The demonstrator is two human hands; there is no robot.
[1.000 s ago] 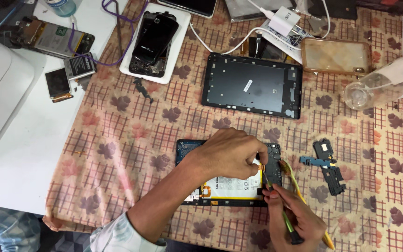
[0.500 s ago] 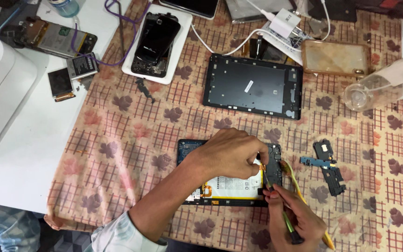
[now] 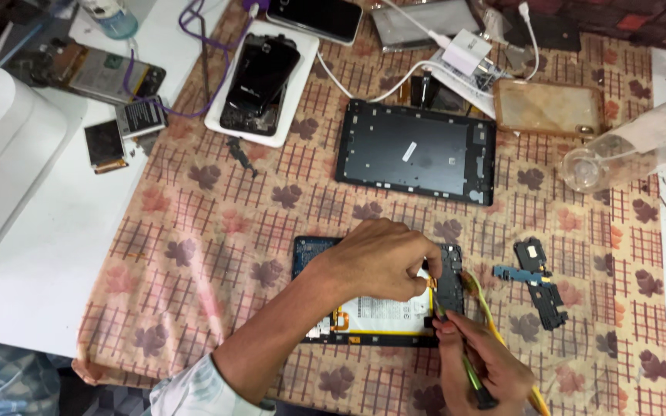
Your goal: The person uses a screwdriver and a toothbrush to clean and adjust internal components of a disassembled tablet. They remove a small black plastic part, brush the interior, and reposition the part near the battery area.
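Note:
An opened tablet (image 3: 364,316) with a white battery and a blue circuit board lies on the patterned cloth (image 3: 210,239) near me. My left hand (image 3: 379,258) rests over its top, fingers pinching at a black part (image 3: 450,279) on the tablet's right edge. My right hand (image 3: 479,362) is below that edge, gripping a thin green-handled tool (image 3: 468,370) whose tip meets the black part. A yellow strip (image 3: 487,316) curves past my right hand.
A black tablet back frame (image 3: 416,150) lies farther away. Small black parts (image 3: 537,281) sit to the right. A cracked phone on a white tray (image 3: 260,73), loose batteries (image 3: 125,127), a clear bottle (image 3: 641,146), a charger with cables (image 3: 468,50) and an amber case (image 3: 553,108) ring the cloth.

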